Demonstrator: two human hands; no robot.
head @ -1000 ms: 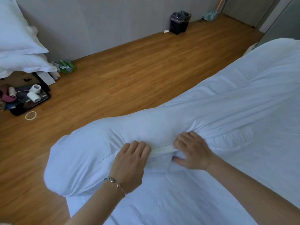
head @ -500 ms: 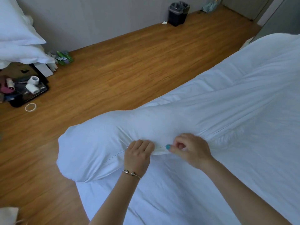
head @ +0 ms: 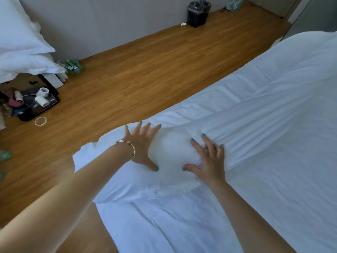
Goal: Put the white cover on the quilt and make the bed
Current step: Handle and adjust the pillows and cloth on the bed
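Both hands (head: 142, 143) now flat, pressing quilt (head: 173, 154)

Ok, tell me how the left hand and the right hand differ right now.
The left hand wears a bracelet; the right hand shows bare at the wrist. The left hand lies nearer the quilt's corner at the bed's edge, the right hand further in, where the folds begin. Both are spread flat with straight fingers, pressing the white cover, and both have teal nails.
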